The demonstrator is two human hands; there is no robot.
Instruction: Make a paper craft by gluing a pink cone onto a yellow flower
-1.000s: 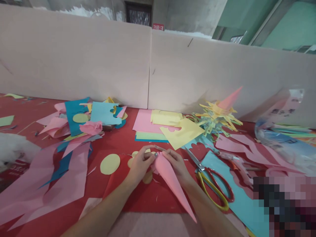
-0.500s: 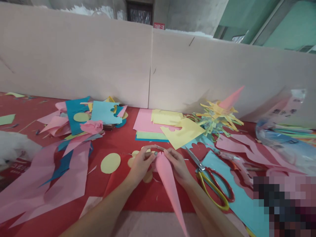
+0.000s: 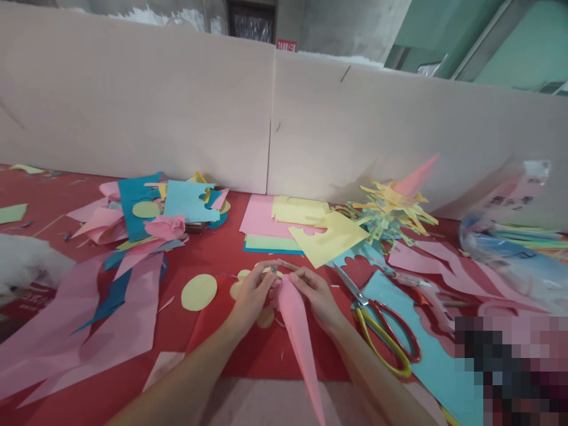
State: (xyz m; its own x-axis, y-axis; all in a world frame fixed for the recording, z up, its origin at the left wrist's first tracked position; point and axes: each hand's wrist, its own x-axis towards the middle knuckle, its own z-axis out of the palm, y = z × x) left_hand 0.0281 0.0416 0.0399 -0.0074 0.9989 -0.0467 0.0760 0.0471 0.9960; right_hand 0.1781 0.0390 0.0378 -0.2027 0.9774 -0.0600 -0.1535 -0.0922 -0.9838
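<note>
A long pink paper cone (image 3: 298,322) points its narrow tip down toward me, its wide, frilled end up between my hands. My right hand (image 3: 316,296) pinches the right side of that wide end. On the other side, my left hand (image 3: 254,296) has its fingers closed at the cone's frilled edge. Pale yellow paper flower shapes (image 3: 235,290) lie partly hidden behind my left hand. A yellow paper circle (image 3: 199,293) is on the red table further left. Scissors (image 3: 384,331) with one red and one yellow handle lie open right of my right hand.
Pink and blue paper scraps (image 3: 133,296) cover the left side. Stacked coloured sheets (image 3: 266,216) lie by the white board (image 3: 177,106). At right are a finished-looking paper piece with a pink cone (image 3: 415,180), a glue gun (image 3: 426,293), blue paper (image 3: 412,337) and a plastic bag (image 3: 501,236).
The cone's tip has swung slightly left and up. My left fingers have shifted a little left along the wide end, showing more of its frilled edge. The rest stays put.
</note>
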